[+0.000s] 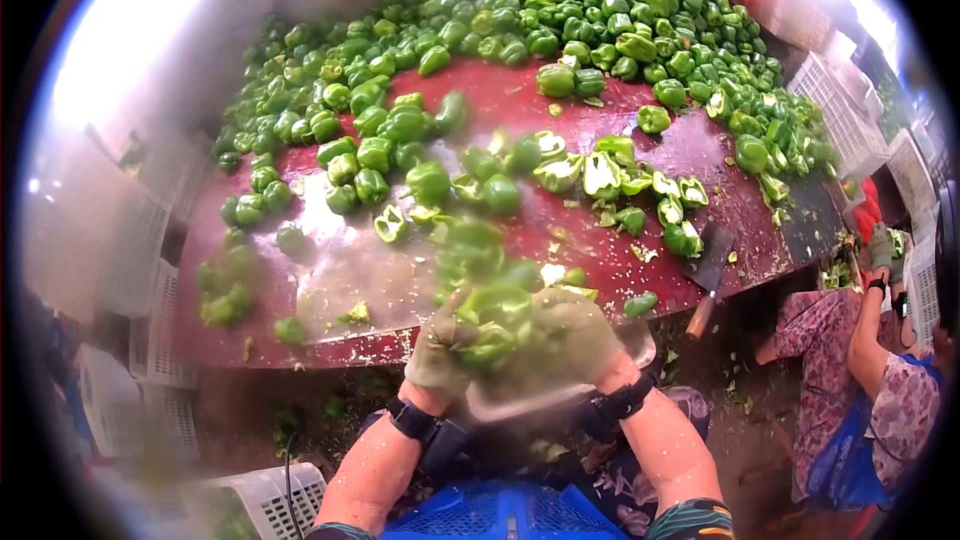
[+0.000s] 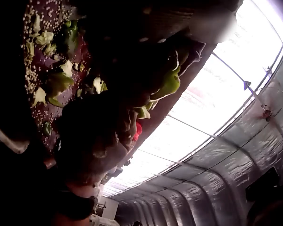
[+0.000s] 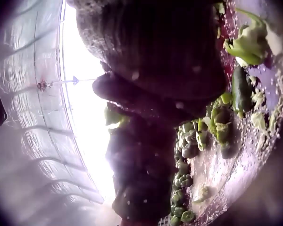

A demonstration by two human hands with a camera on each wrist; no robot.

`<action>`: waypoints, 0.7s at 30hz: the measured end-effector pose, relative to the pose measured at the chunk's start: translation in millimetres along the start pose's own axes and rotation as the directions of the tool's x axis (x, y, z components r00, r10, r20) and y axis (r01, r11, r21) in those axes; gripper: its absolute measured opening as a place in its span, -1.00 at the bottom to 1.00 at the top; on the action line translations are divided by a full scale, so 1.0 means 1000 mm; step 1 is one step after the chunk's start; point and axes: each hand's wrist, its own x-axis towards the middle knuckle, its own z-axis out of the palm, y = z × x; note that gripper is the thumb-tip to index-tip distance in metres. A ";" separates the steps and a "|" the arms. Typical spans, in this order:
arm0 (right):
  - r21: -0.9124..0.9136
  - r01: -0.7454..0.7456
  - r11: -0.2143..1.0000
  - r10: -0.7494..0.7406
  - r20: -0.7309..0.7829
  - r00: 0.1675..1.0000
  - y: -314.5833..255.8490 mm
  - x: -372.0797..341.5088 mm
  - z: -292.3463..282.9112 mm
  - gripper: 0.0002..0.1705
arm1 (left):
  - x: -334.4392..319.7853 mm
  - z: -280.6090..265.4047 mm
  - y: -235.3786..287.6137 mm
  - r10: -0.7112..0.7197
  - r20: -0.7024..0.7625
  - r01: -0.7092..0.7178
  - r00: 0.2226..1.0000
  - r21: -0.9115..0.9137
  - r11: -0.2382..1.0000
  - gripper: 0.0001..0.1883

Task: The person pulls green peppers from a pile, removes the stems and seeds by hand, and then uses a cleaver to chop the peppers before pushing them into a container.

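Two gloved hands cup cut green pepper pieces [image 1: 495, 315] between them at the near edge of the red table [image 1: 350, 351]. The left hand [image 1: 438, 348] curls round their left side; the right hand [image 1: 578, 342] lies along their right, blurred by a smear on the lens. Pale green pieces [image 2: 169, 85] show between the dark gloves in the left wrist view, and a green bit [image 3: 114, 117] shows beside them in the right wrist view. Behind the hands are halved peppers [image 1: 601, 176] and whole peppers [image 1: 429, 182].
A cleaver [image 1: 711, 258] lies at the table's near right edge, its wooden handle overhanging. Whole peppers [image 1: 640, 0] are heaped along the back. A pale tray edge [image 1: 530, 406] shows below the hands. White crates [image 1: 280, 500] stand around, and another person [image 1: 850, 370] sits at the right.
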 end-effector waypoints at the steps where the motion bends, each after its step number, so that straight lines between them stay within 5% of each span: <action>1: -0.025 -0.009 1.000 0.010 0.074 0.997 0.002 0.004 -0.010 -0.86 | 0.000 -0.001 0.003 0.007 -0.005 -0.007 1.000 0.009 1.000 -0.29; 4: -0.353 0.069 0.933 -0.026 0.125 0.992 0.014 0.009 -0.027 -0.81 | 0.002 0.003 0.012 0.025 -0.016 -0.025 1.000 0.022 0.999 -0.31; 6: -0.799 0.165 0.578 -0.085 0.142 0.986 0.022 0.012 -0.034 -0.75 | 0.002 0.008 0.014 0.033 -0.022 -0.033 0.999 0.011 0.999 -0.33; 8: -0.985 0.154 0.081 -0.086 0.147 0.985 0.030 0.010 -0.035 -0.70 | 0.004 0.010 0.013 0.086 -0.056 -0.071 0.995 0.218 0.973 -0.38; 10: -0.861 0.259 0.438 -0.215 0.179 0.960 0.055 0.030 -0.057 -0.62 | 0.010 0.005 0.011 0.278 -0.112 -0.177 0.954 0.537 0.825 -0.43; 11: -0.861 0.256 0.440 -0.317 0.117 0.941 0.055 0.028 -0.062 -0.61 | 0.016 -0.006 0.004 0.439 -0.112 -0.229 0.892 0.724 0.651 -0.44; 12: -0.640 0.150 0.753 -0.300 -0.132 0.945 0.033 0.019 -0.037 -0.61 | 0.024 -0.008 0.000 0.585 -0.070 -0.242 0.808 0.866 0.437 -0.46; 13: -0.292 0.157 0.943 -0.263 -0.372 0.890 0.012 0.009 -0.012 -0.62 | 0.019 0.015 0.007 0.695 -0.095 -0.344 0.713 0.816 0.464 -0.49; 15: -0.851 0.304 0.429 -0.599 -0.016 0.801 0.027 0.023 -0.021 -0.64 | 0.026 0.023 -0.013 0.591 0.289 -0.419 0.753 0.904 0.091 -0.49; 16: -0.853 0.360 0.379 -0.640 0.039 0.767 0.033 0.022 -0.012 -0.66 | 0.027 0.025 -0.030 0.484 0.452 -0.465 0.749 0.879 -0.101 -0.48; 17: -0.851 0.412 0.326 -0.678 0.094 0.729 0.039 0.022 -0.004 -0.67 | 0.025 0.022 -0.030 0.452 0.323 -0.408 0.831 0.907 0.102 -0.47; 19: -0.879 0.331 0.342 -0.537 0.106 0.837 0.015 0.026 -0.021 -0.66 | 0.019 0.017 -0.029 0.355 0.039 -0.222 0.934 0.843 0.491 -0.43; 21: -0.873 0.126 0.471 -0.527 -0.163 0.834 -0.016 0.034 -0.042 -0.69 | 0.027 0.013 0.003 0.263 -0.231 -0.152 0.937 0.406 0.901 -0.37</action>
